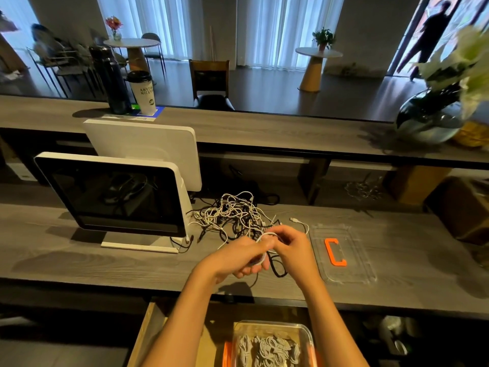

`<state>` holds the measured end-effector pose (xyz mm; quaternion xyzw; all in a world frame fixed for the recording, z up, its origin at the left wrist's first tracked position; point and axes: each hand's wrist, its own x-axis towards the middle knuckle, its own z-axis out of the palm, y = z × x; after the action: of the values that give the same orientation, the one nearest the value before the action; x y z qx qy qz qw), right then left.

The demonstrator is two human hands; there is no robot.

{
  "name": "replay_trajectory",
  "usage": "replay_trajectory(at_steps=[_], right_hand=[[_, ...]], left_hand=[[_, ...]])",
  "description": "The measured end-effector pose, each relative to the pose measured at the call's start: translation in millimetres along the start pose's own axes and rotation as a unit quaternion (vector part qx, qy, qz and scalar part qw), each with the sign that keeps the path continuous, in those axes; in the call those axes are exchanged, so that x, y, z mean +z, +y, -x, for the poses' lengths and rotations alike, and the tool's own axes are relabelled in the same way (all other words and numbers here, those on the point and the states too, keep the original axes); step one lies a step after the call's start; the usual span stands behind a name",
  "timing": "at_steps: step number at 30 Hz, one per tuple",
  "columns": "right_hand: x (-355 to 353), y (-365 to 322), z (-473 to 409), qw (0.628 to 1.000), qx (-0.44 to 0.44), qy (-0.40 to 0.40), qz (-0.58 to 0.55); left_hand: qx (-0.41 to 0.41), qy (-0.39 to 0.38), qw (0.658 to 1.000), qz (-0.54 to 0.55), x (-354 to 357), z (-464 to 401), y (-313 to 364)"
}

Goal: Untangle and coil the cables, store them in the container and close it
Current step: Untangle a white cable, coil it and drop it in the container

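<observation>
Grey wood-grain counter (79,260), café behind. Left hand (243,256) curls round a small white cable coil (264,246); right hand (289,246) pinches the loop's top, likely feeding another turn. Tangled cables (232,215) lie just beyond fingertips; clear lid (365,260) right; container (304,332), holding finished coils, below wrists.

Curtained windows (164,22) glow at twelve o'clock. Round tables (317,53) and chairs (210,75) stand on dark floor (264,83).
</observation>
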<state>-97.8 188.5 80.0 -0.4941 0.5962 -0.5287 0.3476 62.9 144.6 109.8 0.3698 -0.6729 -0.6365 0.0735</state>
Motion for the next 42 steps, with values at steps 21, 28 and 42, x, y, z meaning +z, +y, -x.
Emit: replay_trajectory(at_steps=[21,28,42], right_hand=[[-9,25,-11,0.995,-0.027,0.040,0.084],[-5,20,-14,0.995,-0.041,0.008,0.091],[-12,-40,-73,0.980,-0.137,-0.004,0.146]], left_hand=[[0.165,0.241,0.798,0.527,-12,-11,9],[0.175,0.363,0.797,0.450,-14,-24,20],[0.033,0.341,0.933,-0.106,-39,-67,67]])
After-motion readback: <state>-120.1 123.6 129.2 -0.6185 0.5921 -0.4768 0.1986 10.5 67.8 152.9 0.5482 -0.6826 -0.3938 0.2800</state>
